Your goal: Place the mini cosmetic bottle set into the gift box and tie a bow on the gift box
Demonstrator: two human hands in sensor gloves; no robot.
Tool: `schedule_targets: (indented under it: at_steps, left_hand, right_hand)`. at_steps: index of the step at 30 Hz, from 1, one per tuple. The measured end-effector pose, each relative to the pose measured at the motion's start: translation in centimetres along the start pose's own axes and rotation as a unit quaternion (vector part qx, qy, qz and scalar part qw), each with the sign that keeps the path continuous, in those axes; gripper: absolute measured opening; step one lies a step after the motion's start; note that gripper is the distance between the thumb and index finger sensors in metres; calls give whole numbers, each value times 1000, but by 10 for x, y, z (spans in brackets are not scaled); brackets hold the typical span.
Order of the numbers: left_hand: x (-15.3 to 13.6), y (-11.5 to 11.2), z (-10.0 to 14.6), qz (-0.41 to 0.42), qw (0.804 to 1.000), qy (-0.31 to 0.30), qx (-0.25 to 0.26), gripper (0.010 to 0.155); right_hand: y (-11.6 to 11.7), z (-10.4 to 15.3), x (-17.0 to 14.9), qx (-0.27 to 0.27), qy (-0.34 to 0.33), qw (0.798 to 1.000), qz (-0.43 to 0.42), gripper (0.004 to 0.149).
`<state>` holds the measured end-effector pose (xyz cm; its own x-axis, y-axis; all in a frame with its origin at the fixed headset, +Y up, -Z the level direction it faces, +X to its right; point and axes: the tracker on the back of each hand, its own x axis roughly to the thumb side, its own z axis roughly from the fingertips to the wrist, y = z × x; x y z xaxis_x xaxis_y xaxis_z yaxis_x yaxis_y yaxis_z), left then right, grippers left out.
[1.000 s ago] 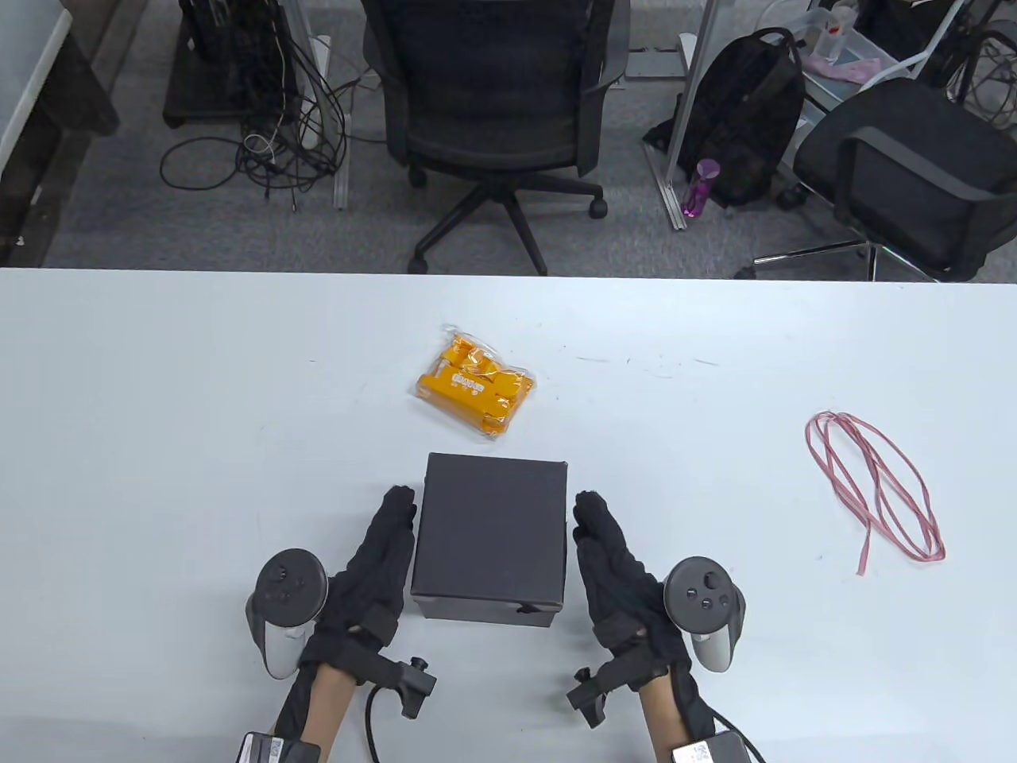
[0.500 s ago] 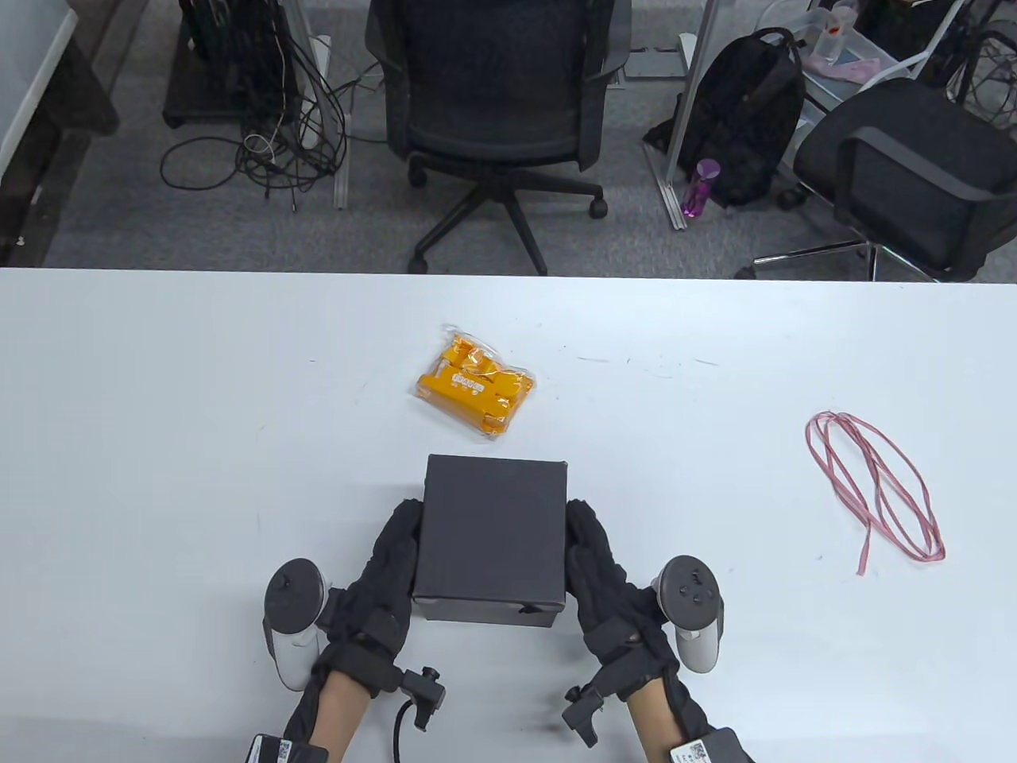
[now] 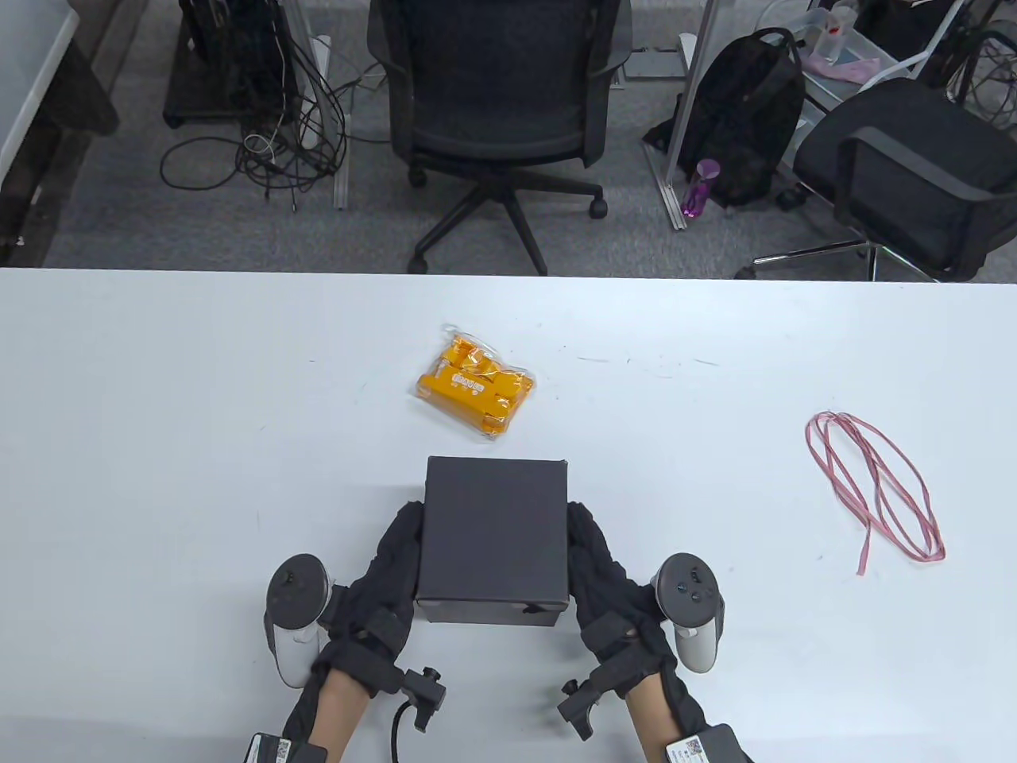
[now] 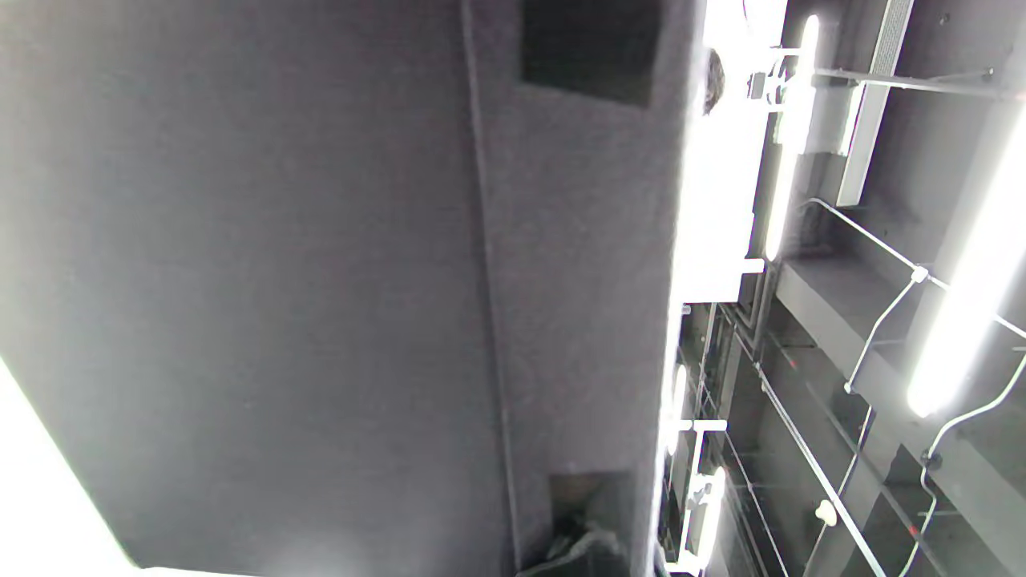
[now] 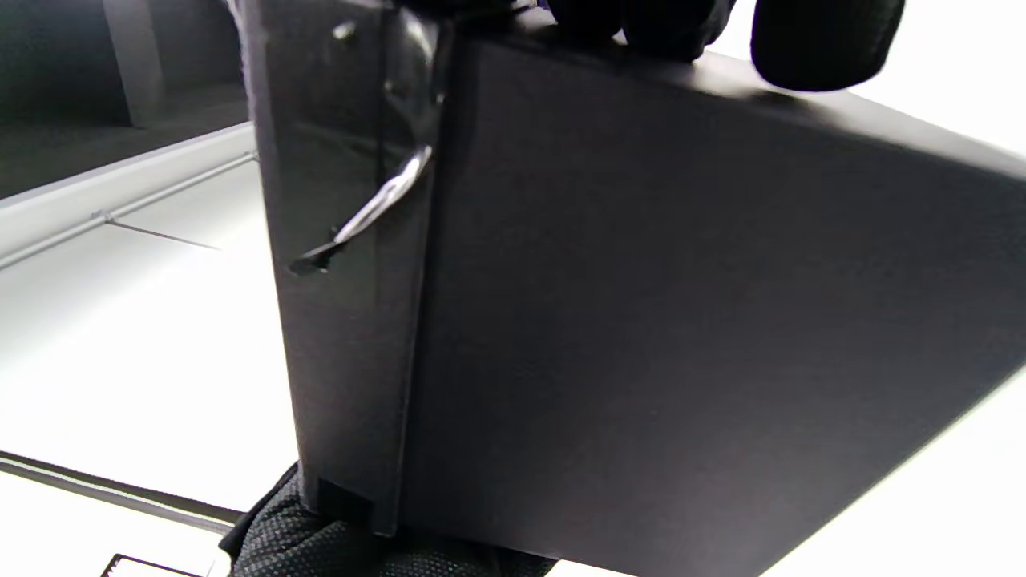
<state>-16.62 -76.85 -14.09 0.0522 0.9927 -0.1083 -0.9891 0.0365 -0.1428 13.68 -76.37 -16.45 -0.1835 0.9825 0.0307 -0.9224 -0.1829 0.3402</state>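
Observation:
The black gift box [image 3: 493,528] sits closed near the table's front edge. My left hand [image 3: 397,548] lies against its left side and my right hand [image 3: 592,548] against its right side, fingers stretched along the walls. In the right wrist view the gift box [image 5: 681,320] fills the frame and my fingertips [image 5: 826,40] touch its upper edge. The left wrist view shows only a wall of the gift box [image 4: 321,280] up close. The mini cosmetic bottle set [image 3: 474,387], orange in a clear packet, lies beyond the box. A pink ribbon [image 3: 874,485] lies loosely coiled at the right.
The white table [image 3: 199,413] ends at a far edge, with office chairs [image 3: 496,95], cables and a backpack [image 3: 747,119] on the floor behind it. A small tab [image 3: 526,610] sticks out of the box's near face.
Both hands have closed in from a little apart until they touch the box's left and right sides. The box has barely shifted; packet and ribbon lie as before.

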Motion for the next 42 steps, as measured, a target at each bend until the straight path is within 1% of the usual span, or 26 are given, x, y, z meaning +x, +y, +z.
schedule_targets:
  at_steps: [6,9,13,16,19,21,25,28,30,31,33,34,36,38,39,42]
  left_hand:
    - [0,1,0,3,1000,-2,-14,57]
    - [5,2,2,10,1000,-2,-18,58]
    - [11,4,3,-4,1000,-21,8,58]
    - [13,4,4,5,1000,-21,1,58]
    - [20,3,6,-21,999,-37,10,58]
    - [26,3,7,-35,998,-53,10,58]
    - [41,2,10,-38,996,-84,9,58]
    - [58,-2,10,-50,990,-132,12,58]
    - [71,-4,14,-41,986,-163,11,58]
    - [75,-4,15,-36,984,-173,10,59]
    - [81,-4,19,-29,980,-197,17,59]
    - [84,-3,21,-29,978,-205,22,59]
    - [87,1,24,-38,975,-218,29,59]
    - [89,2,26,-44,973,-222,29,59]
    - [88,2,27,-43,973,-223,30,59]
    - [88,2,26,-38,973,-224,26,58]
  right_hand:
    - [-1,0,0,16,-8,1000,-13,58]
    - [-2,0,1,20,-10,1000,-14,59]
    - [0,0,1,26,-7,1000,2,59]
    - [-1,0,1,24,-9,1000,15,59]
    - [-2,0,5,23,-17,1000,6,59]
    - [-3,2,11,21,-30,999,4,59]
    - [-8,4,31,1,-65,998,27,59]
    - [-13,9,57,-41,-113,992,49,59]
    - [-16,12,74,-70,-143,986,53,61]
    - [-17,12,79,-75,-153,984,46,63]
    - [-16,10,88,-66,-172,983,5,64]
    - [-15,9,91,-45,-171,983,-39,65]
    - [-13,6,94,-12,-167,978,-124,65]
    - [-8,4,93,27,-173,965,-195,64]
    - [-7,4,93,37,-172,961,-214,64]
    - [-7,3,90,82,-176,938,-288,64]
